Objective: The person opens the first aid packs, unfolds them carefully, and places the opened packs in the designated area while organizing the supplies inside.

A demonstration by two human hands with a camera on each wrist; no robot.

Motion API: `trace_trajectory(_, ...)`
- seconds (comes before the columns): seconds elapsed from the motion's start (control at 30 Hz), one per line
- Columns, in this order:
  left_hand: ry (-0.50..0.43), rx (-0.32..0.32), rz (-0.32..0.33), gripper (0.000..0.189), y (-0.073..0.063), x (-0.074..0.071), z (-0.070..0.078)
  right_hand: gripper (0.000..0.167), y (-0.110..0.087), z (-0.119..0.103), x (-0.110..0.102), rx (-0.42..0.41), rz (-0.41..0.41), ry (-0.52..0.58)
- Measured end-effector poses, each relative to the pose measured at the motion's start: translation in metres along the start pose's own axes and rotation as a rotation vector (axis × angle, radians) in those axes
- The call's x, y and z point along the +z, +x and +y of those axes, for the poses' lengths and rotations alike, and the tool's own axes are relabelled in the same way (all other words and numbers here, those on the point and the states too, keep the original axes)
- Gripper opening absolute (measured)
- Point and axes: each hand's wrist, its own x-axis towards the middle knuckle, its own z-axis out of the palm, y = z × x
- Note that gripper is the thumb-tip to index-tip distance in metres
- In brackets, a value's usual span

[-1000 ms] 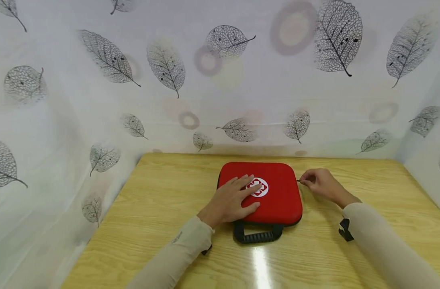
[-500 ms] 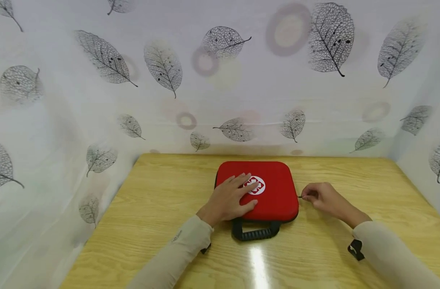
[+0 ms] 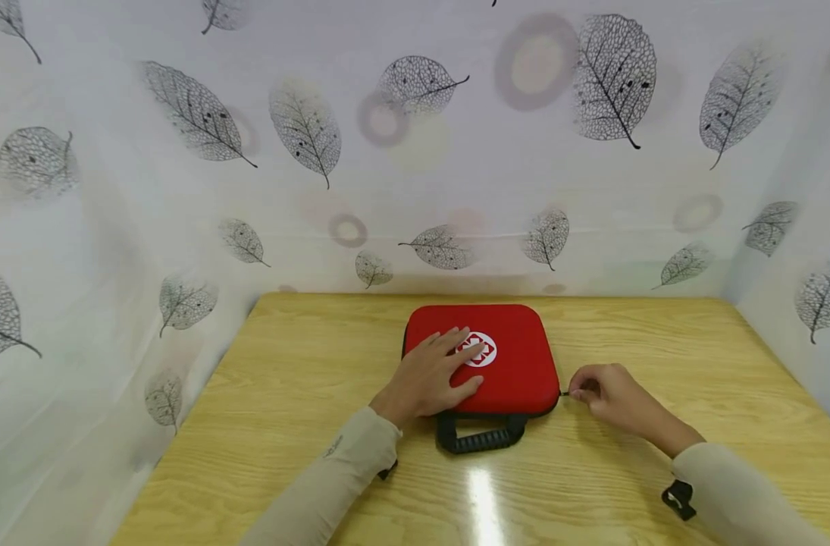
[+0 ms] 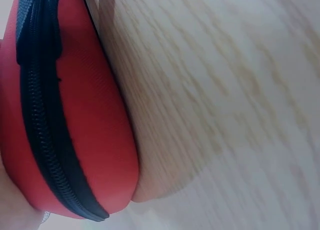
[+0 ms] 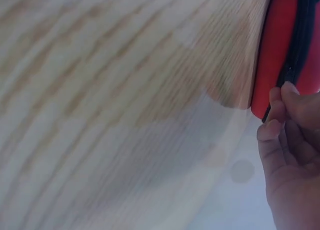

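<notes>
A red zippered first-aid case (image 3: 517, 364) with a white round emblem lies flat on the table, its black handle (image 3: 483, 441) toward me. My left hand (image 3: 428, 379) rests on the lid with fingers spread, partly covering the emblem. Beside the case's right edge, close to the front corner, my right hand (image 3: 609, 394) pinches a small dark zipper pull (image 3: 565, 393) between thumb and fingertips. In the right wrist view those fingers meet the black zipper band (image 5: 299, 45). The left wrist view shows the zipper's closed teeth (image 4: 40, 120) along the case's side.
The wooden table (image 3: 305, 364) reaches back to a white curtain (image 3: 292, 45) printed with dark leaves, which also hangs at both sides. Black straps (image 3: 678, 499) show at the sleeve cuffs.
My right hand has drawn the zipper pull along the case's right side toward me, from near the middle to the front corner. My left hand stays on the lid.
</notes>
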Motion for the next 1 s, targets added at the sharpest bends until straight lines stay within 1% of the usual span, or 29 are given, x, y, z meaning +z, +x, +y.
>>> trace_trajectory(0.1,-0.004,-0.012,-0.012,0.061,-0.002,-0.003,0.001,0.016,0.006,0.0,0.001,0.05,0.04,-0.034)
trace_trajectory(0.2,-0.005,-0.038,-0.042,0.063,-0.007,-0.006,0.004,0.017,0.014,0.004,0.002,0.077,0.067,-0.059)
trace_trajectory(0.3,0.014,-0.064,-0.075,0.065,-0.013,-0.01,0.006,0.016,0.024,0.008,0.001,0.095,0.075,-0.07)
trace_trajectory(0.4,0.038,-0.072,-0.088,0.066,-0.02,-0.015,0.009,0.012,0.035,0.011,-0.001,0.127,0.08,-0.068)
trace_trajectory(0.5,0.049,-0.067,-0.08,0.066,-0.026,-0.017,0.011,0.007,0.044,0.012,-0.003,0.152,0.083,-0.061)
trace_trajectory(0.57,0.058,-0.061,-0.073,0.065,-0.029,-0.017,0.012,0.005,0.051,0.013,-0.004,0.15,0.09,-0.064)
trace_trajectory(0.8,0.076,-0.05,-0.063,0.065,-0.038,-0.02,0.013,0.004,0.073,0.018,-0.003,0.107,0.1,-0.057)
trace_trajectory(0.9,0.08,-0.034,-0.043,0.065,-0.041,-0.021,0.014,0.004,0.081,0.02,-0.003,0.095,0.093,-0.054)
trace_trajectory(1.0,0.089,-0.012,-0.006,0.063,-0.042,-0.02,0.014,0.006,0.087,0.023,-0.003,0.089,0.089,-0.058)
